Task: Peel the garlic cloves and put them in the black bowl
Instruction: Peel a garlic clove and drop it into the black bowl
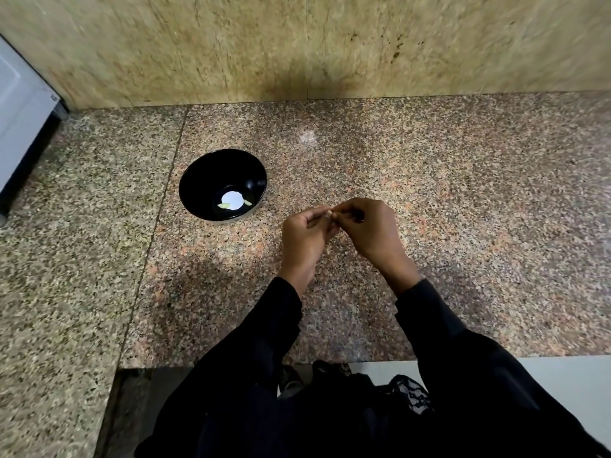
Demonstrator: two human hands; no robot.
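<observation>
Both hands meet over the granite bench (pixel 429 200), left hand (pixel 305 238) and right hand (pixel 370 231) pinching one small garlic clove (pixel 331 214) between fingertips. Black bowl (pixel 201 180) sits off left, two peeled cloves (pixel 224 205) inside.

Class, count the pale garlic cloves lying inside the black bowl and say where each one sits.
2. One pale garlic clove lies left of the bright glare spot at the round black bowl bottom, another right of it. The glare may hide more.
</observation>
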